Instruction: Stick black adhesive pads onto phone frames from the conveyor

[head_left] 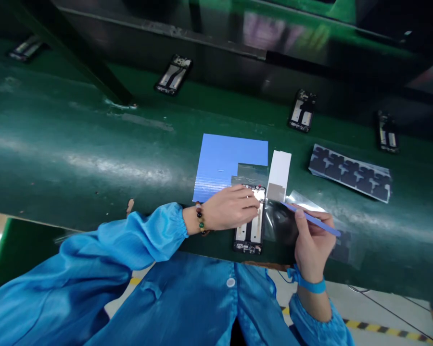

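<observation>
An opened phone body (249,230), with pale metal plates and a dark strip down its middle, lies at the table's front edge. My left hand (233,206) rests across its upper half with the fingers bent and together, the fingertips touching it. What lies beneath those fingers is hidden. In my right hand (312,238) is a slim blue stick-like tool (319,223), gripped between thumb and fingers. Its tip points left, close to the lower end of a white strip (280,168) with a grey patch (275,191). Clear plastic film (274,221) lies between the phone body and my right hand.
Behind the phone body lies a blue sheet (231,151). At right is a stack of dark die-cut sticker sheets (350,173). Several more opened phones, including one phone (173,74) and another phone (302,110), lie farther back. A green post (82,57) stands at left.
</observation>
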Available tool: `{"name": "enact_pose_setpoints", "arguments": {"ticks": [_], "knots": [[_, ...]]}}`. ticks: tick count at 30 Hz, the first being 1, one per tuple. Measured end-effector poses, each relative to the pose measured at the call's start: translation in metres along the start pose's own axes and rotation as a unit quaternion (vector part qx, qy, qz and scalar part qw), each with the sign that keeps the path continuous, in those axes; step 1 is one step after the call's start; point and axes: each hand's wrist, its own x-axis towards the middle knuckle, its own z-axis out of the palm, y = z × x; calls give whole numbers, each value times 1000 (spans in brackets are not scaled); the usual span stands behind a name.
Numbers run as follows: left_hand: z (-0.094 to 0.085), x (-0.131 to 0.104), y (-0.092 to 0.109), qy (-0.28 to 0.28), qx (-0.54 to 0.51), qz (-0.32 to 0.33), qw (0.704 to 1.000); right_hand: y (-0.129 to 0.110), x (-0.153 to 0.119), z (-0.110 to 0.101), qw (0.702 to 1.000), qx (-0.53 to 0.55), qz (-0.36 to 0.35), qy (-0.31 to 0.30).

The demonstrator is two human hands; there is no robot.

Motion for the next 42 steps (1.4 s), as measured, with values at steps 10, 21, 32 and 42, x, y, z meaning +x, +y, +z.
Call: {"name": "enact_pose_setpoints", "arguments": {"ticks": [10,21,32,42], "knots": [[41,56,56,-70,-25,78,994,7,13,-99,990,-54,26,130],[51,61,60,-81,-41,88,992,14,30,-98,993,49,41,97],[-13,3,-19,-17,-92,-154,984,-1,3,-15,996,84,27,-2],[-5,-12,-25,18,-150,-191,970,-6,-30,44,997,67,-3,-24]]}}
